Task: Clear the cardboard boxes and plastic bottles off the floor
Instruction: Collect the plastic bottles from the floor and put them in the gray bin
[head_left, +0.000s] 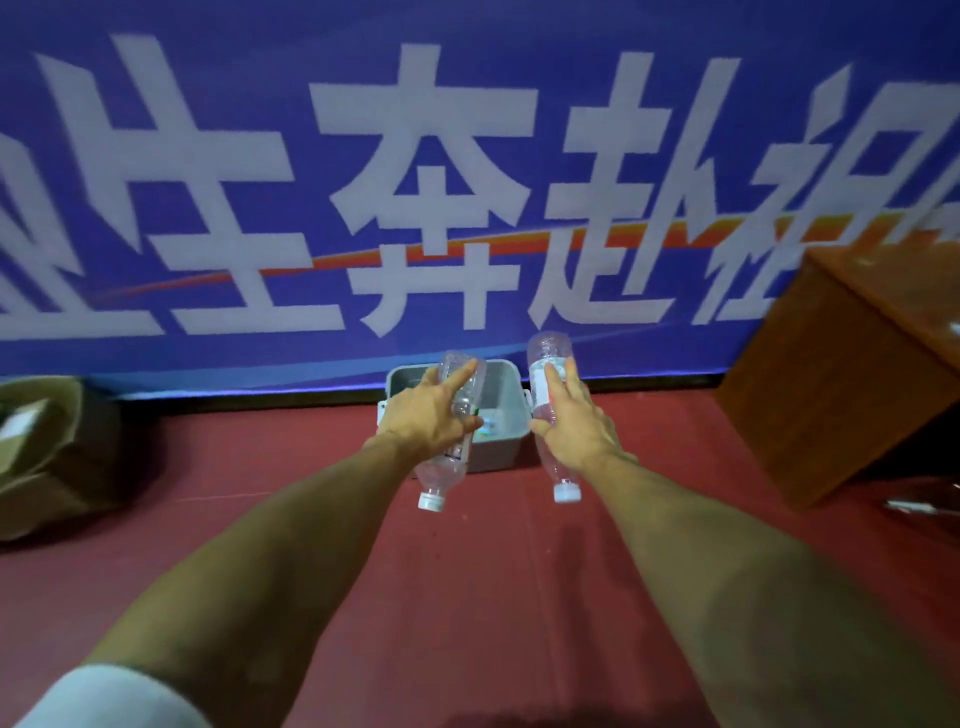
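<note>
You see a left clear plastic bottle (441, 473), a right clear plastic bottle (548, 353) (both white-capped), a grey plastic bin (498, 452), dark red carpet floor (483, 571), blue banner (571, 52) lettered white.

We stand in what looks like an event hall or stage area: a huge blue banner (467, 156) with white characters spans the back, red carpet (467, 571) covers the floor, and a brown wooden stand (841, 389) sits at right.
</note>
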